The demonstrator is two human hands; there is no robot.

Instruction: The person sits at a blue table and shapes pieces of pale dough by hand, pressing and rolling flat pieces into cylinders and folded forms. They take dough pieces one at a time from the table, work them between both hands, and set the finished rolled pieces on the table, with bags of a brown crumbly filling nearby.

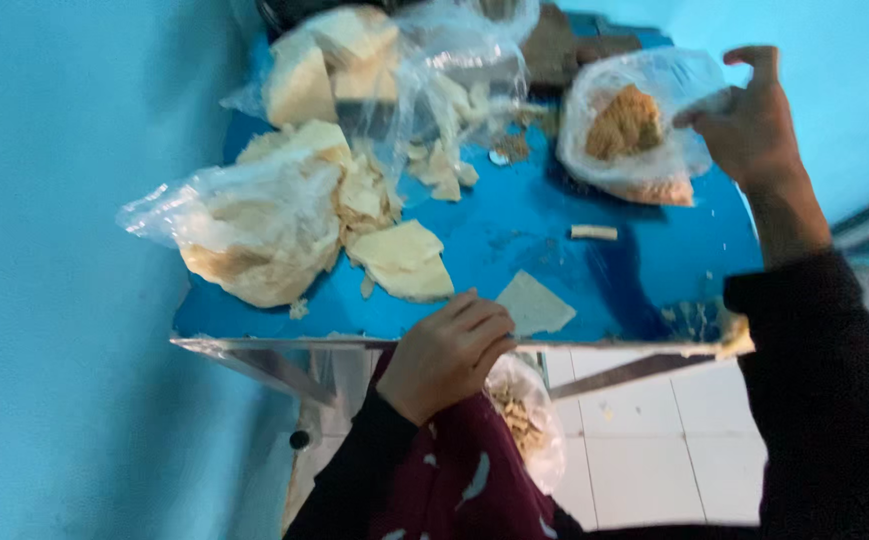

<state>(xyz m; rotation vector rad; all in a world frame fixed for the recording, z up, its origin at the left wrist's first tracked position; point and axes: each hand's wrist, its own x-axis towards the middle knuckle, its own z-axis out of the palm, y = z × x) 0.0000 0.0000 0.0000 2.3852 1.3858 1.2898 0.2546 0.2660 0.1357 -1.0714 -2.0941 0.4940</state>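
I see my right hand (749, 120) raised over the far right corner of the blue table (534, 215), pinching the upper edge of a clear plastic bag (634, 125) between thumb and forefinger; the other fingers arch loosely above it, half open. The bag rests on the table at that corner and holds a brownish crumbly clump, with more crumbs gathered along its bottom seam.

My left hand (444, 350) sits at the near edge of the table, about midway along it, fingers curled into a loose fist. Its knuckles lie against the edge, just beside a flat pale triangular piece (534, 303). I cannot tell whether the fingers grip anything. Directly below this hand, off the table, hangs a second small clear bag (529, 420) with light brown bits inside; whether the hand holds its neck is hidden.

Along the left side of the table lie pale yellowish slabs and broken chunks (399, 255), some bare, some half wrapped in a large crumpled clear bag (239, 225). Another loose bag with bigger blocks (344, 55) sits at the far left corner. A small pale stick-shaped bit (594, 232) lies alone between the two hands, nearer the right side.
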